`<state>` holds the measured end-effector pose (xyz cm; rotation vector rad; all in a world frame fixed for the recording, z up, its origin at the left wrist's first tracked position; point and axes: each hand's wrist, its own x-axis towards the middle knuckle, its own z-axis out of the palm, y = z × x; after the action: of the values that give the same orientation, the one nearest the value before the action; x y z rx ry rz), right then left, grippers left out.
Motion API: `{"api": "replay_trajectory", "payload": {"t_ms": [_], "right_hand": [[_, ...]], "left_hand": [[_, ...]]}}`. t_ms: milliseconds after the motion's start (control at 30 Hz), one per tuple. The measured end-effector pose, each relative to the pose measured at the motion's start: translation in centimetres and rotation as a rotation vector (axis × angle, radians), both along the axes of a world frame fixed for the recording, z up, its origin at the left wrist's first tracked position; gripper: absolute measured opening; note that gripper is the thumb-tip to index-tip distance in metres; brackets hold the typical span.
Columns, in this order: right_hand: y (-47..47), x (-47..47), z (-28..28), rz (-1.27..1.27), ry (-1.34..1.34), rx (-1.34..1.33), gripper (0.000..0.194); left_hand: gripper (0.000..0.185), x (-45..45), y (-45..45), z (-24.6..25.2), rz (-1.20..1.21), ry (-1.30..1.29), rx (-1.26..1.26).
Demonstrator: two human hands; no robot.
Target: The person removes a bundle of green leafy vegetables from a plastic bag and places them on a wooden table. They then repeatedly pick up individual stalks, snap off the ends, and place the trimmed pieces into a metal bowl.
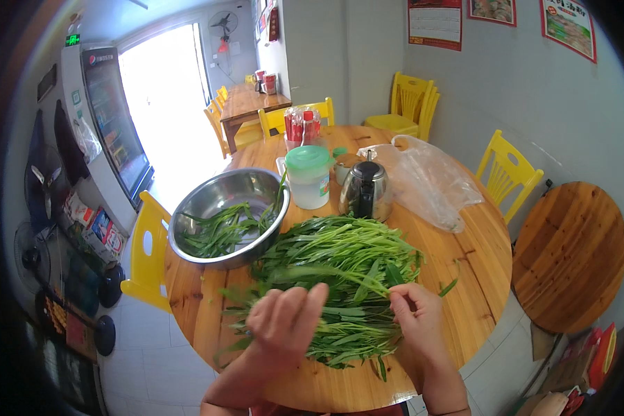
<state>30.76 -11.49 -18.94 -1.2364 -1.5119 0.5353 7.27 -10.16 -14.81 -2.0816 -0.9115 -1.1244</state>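
Observation:
A large heap of leafy green stems, which look like water spinach, lies across the round wooden table. My right hand pinches the end of a green stem between thumb and fingertips, at the right side of the heap. Over the heap's lower left hovers my left hand, blurred, its fingers partly bent; whether it holds anything cannot be told. Left of the heap stands a stainless steel basin with some leafy stems inside and a few leaning on its right wall.
Behind the heap stand a plastic jug with a green lid, a metal kettle and a holder of red-wrapped packets. A clear plastic bag lies at the back right. Yellow chairs surround the table, and a round wooden tabletop leans at right.

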Motion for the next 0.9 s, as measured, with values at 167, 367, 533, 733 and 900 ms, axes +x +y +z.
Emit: {"api": "replay_trajectory", "payload": {"t_ms": [167,367,533,733,900], "right_hand": [[0.6,0.8,-0.6,0.104,0.345,-0.202,0.017],[0.1,-0.4,0.8,0.008,-0.099,0.093,0.008],[0.0,-0.7,0.6,-0.04,-0.316,0.274,0.012],[0.2,-1.0,0.3,0.005,-0.448,0.391,0.02],[0.1,-1.5,0.4,0.021,-0.423,0.444,0.02]], "left_hand": [[0.028,-0.8,0.3,0.3,0.047,-0.108,0.007],[0.031,1.5,0.7,-1.4,-0.225,-0.108,-0.188],[0.024,2.3,0.6,-1.4,-0.232,-0.16,-0.372],[0.018,2.3,0.5,-1.6,-0.258,-0.208,-0.616],[0.017,2.5,0.7,-2.2,-0.282,-0.23,-0.565]]}}
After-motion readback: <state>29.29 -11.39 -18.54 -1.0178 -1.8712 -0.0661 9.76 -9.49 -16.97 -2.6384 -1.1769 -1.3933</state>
